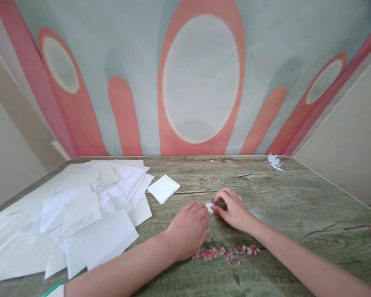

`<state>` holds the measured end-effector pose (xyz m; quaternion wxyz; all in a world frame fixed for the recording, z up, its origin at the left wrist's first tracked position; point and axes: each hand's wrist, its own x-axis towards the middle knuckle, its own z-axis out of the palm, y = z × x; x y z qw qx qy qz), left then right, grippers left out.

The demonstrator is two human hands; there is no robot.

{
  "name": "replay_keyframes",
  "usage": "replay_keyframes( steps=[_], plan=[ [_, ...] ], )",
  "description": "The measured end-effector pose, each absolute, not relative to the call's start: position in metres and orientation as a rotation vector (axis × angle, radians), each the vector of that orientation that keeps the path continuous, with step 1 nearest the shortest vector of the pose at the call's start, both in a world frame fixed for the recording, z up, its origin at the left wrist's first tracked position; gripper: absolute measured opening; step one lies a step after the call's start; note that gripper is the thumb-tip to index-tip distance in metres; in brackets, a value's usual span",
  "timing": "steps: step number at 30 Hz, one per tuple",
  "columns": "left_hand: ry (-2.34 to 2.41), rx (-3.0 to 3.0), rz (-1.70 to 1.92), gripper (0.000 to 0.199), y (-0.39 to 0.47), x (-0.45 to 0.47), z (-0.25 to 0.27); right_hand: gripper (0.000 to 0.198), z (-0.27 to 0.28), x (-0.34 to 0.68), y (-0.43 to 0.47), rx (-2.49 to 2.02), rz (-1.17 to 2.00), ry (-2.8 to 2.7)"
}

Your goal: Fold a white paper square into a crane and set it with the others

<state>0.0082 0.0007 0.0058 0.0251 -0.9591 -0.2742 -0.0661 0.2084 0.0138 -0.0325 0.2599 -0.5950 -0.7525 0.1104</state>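
A small folded piece of white paper (209, 207) lies on the wooden-patterned table between my hands. My left hand (188, 229) rests flat on the tabletop with its fingers stretched out, the fingertips at the paper's left edge. From the other side, my right hand (233, 209) pinches the paper's right edge between thumb and curled fingers. Part of the paper may be hidden under the left fingertips. Just beyond my left hand lies a square of folded white paper (163, 189).
A wide heap of loose white sheets (111, 235), some with writing, covers the table's left side. Several small folded paper pieces (275, 161) sit at the far right edge. Pink flower print decorates the table (297, 198). Behind it hangs a patterned curtain (200, 78).
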Motion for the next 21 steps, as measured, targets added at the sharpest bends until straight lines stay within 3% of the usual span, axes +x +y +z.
replay_keyframes(
  steps=[21],
  plan=[
    [-0.957, -2.941, -0.259, 0.035, -0.004, 0.005, 0.018, 0.024, -0.033, 0.203, 0.014, -1.615, 0.169, -2.053]
  ],
)
